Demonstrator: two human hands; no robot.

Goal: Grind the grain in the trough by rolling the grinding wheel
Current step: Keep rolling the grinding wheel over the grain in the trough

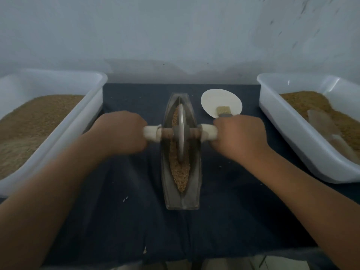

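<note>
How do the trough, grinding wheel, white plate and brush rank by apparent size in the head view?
1. trough
2-3. white plate and grinding wheel: unsure, since the wheel shows edge-on, longer but far thinner than the plate
4. brush, partly hidden behind the right hand

One camera only, worn on the head, facing forward and tilted down across the desk [136, 221]. It's close in above the near edge. The grinding wheel [181, 131] sits dead centre and the wall [175, 26] fills the top. The wide lens bows the left tub [91, 114] and right tub [276, 114] outward.
</note>
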